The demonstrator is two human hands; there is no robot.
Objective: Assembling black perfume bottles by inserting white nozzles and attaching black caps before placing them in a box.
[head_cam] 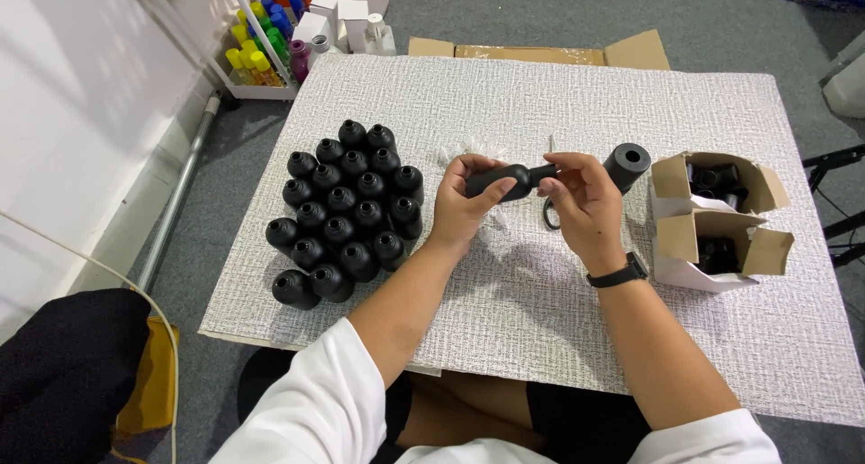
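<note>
My left hand (461, 203) grips a small black bottle (501, 180) held sideways above the table. My right hand (577, 198) pinches the bottle's neck end, where a black cap or nozzle part sits between the fingers. A black watch is on my right wrist. Several identical black bottles (347, 207) stand packed together upright on the table left of my hands. A single black bottle (628, 164) lies on its side just right of my right hand. Scissors (549, 213) lie partly hidden under my right hand.
The table (541, 95) has a white textured cover. Two small open cardboard boxes (721, 221) with black parts stand at the right. Clear plastic wrappers (473, 147) lie behind my hands. A white rack with coloured bottles (261, 45) stands on the floor at the back left.
</note>
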